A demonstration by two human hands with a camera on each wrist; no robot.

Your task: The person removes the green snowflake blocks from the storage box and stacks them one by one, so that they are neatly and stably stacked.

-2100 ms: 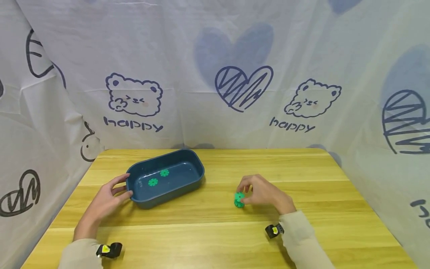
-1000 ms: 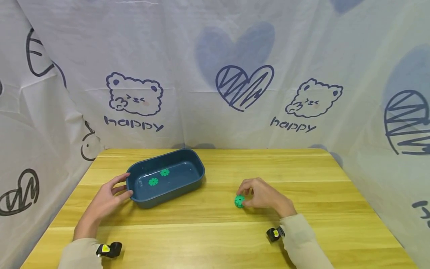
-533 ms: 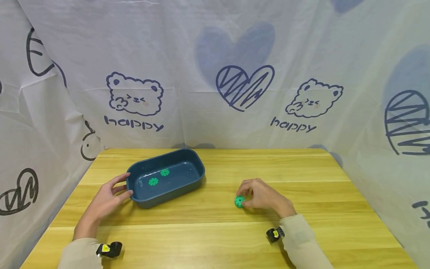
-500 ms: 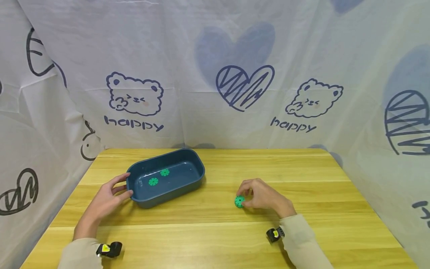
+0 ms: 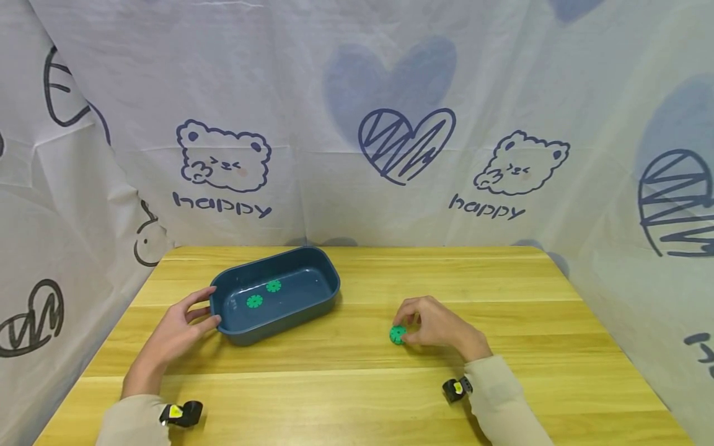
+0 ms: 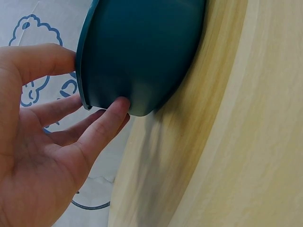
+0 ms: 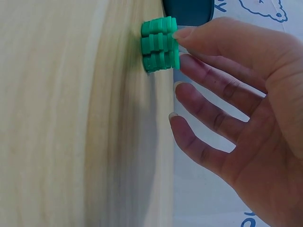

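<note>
A dark blue rectangular plastic bin [image 5: 290, 322] stands at the left of the wooden table. My left hand [image 5: 180, 331] grips its left end, fingertips at the rim and thumb against the outer wall, as the left wrist view shows. Two green snowflake discs, one nearer [image 5: 254, 301] and one farther [image 5: 273, 286], lie flat inside, apart from each other. Right of the bin, my right hand [image 5: 435, 321] pinches the top of a short stack of green snowflake discs [image 7: 158, 45] between thumb and index finger. The stack rests upright on the table, its several layers pressed close.
The pale wooden table [image 5: 312, 402] runs back to a white cloth [image 5: 312, 186] printed with bears and hearts, which also hangs at both sides. Black wrist cameras sit on the left wrist [image 5: 183, 415] and the right wrist [image 5: 454, 389].
Since the oldest frame my right hand has lowered slightly, and the top green disc has come down onto the stack. My left hand and the bin stay in place.
</note>
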